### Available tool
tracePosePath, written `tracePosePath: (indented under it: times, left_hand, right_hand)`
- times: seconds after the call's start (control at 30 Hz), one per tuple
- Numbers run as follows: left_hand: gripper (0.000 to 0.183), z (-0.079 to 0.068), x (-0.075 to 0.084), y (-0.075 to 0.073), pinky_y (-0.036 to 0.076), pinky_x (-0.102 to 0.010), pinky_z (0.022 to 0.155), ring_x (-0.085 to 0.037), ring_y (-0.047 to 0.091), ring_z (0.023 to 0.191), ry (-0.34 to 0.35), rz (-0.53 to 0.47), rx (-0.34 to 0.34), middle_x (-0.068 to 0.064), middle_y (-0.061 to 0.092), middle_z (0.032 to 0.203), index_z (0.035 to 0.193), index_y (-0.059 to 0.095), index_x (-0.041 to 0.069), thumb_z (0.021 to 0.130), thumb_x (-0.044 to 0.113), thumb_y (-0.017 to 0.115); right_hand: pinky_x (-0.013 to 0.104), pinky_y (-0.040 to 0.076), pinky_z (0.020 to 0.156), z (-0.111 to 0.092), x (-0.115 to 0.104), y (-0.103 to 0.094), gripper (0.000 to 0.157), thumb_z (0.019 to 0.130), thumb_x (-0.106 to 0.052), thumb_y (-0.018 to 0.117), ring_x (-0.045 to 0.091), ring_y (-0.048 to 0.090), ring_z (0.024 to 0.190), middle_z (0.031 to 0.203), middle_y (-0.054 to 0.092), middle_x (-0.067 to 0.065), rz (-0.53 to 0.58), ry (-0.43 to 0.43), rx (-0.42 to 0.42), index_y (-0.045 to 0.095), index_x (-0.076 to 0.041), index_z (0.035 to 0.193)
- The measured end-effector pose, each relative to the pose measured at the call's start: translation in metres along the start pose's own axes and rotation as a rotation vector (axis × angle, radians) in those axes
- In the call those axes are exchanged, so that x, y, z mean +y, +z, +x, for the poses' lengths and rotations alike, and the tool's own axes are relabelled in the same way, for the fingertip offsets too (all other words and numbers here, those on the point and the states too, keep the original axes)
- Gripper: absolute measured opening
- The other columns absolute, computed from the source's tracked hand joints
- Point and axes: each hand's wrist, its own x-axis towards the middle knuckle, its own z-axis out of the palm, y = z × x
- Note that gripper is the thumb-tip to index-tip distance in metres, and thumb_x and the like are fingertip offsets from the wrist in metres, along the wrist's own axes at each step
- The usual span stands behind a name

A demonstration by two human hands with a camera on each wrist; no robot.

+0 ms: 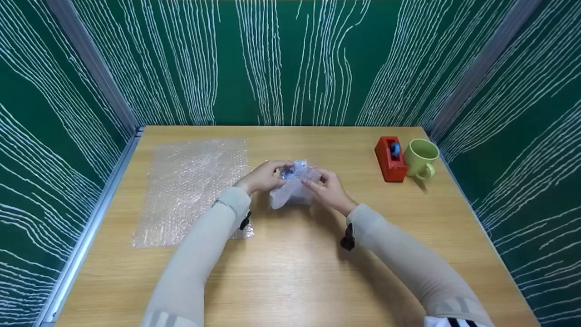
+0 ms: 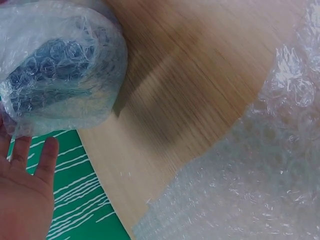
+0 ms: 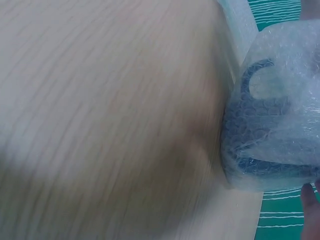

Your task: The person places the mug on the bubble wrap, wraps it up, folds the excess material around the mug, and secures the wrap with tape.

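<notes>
Wood-grain table (image 1: 290,277); left grip (image 1: 264,176) and right grip (image 1: 331,190) hold rounded, dimpled bubble-wrapped bundle (image 1: 294,188); glossy bubble sheet (image 1: 193,181) flat nearby

I'm seeing long, pale greyish-beige sleeves (image 1: 188,268), creasing softly and narrowing into cuffs (image 1: 233,198). A small black piece (image 1: 347,238) is poking out beneath each cuff. Faint grey bands (image 1: 170,319) are crossing the left sleeve, and white fabric (image 1: 436,322) with black stripes (image 1: 454,322) is peeking out beyond the right one.
</notes>
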Motion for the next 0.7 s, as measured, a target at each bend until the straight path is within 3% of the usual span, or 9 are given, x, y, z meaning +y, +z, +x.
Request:
tracePosePath:
  times: [0.13,0.33,0.5,0.63,0.7]
  left_hand:
    - [0.062,-0.001,-0.001,0.000,0.033,-0.055,0.133,-0.033,0.042,0.160,0.003,-0.030,-0.002,-0.009,0.049,0.169,0.162,0.053,0.013,0.102,0.010,0.068]
    - [0.053,-0.005,0.000,-0.001,0.034,-0.050,0.133,-0.032,0.043,0.159,-0.001,-0.147,-0.003,-0.010,0.049,0.170,0.162,0.052,0.012,0.112,0.032,0.052]
    - [0.059,-0.010,-0.002,-0.004,0.031,-0.050,0.135,-0.033,0.045,0.158,0.015,-0.246,0.018,-0.014,0.053,0.166,0.159,0.054,0.007,0.118,0.045,0.034]
    - [0.069,-0.014,-0.003,-0.007,0.033,-0.053,0.133,-0.036,0.049,0.155,0.050,-0.306,0.031,-0.017,0.058,0.161,0.155,0.058,0.004,0.114,0.057,0.040]
    - [0.070,-0.015,-0.002,-0.007,0.037,-0.052,0.131,-0.037,0.052,0.151,0.069,-0.331,0.030,-0.019,0.061,0.156,0.150,0.061,0.002,0.110,0.058,0.051]
  right_hand:
    - [0.024,0.058,0.093,0.002,-0.002,-0.001,0.013,0.100,-0.003,0.075,0.016,0.071,0.103,0.109,0.079,0.015,-0.004,0.035,-0.005,0.076,0.006,0.108]
    - [0.023,0.060,0.093,0.004,-0.002,-0.004,0.018,0.102,-0.009,0.075,0.017,0.072,0.104,0.113,0.078,0.015,-0.020,0.089,-0.041,0.076,0.003,0.116]
    - [0.021,0.060,0.087,0.007,-0.003,-0.003,0.017,0.102,-0.009,0.074,0.016,0.071,0.098,0.109,0.078,0.014,-0.029,0.123,-0.023,0.076,0.004,0.113]
    - [0.019,0.056,0.077,0.009,-0.002,-0.001,0.007,0.099,-0.006,0.075,0.010,0.067,0.085,0.094,0.076,0.007,-0.040,0.114,0.034,0.077,-0.001,0.095]
    - [0.018,0.054,0.072,0.010,-0.001,0.000,0.015,0.097,-0.004,0.076,0.009,0.064,0.079,0.086,0.072,0.003,-0.046,0.099,0.063,0.074,-0.008,0.083]
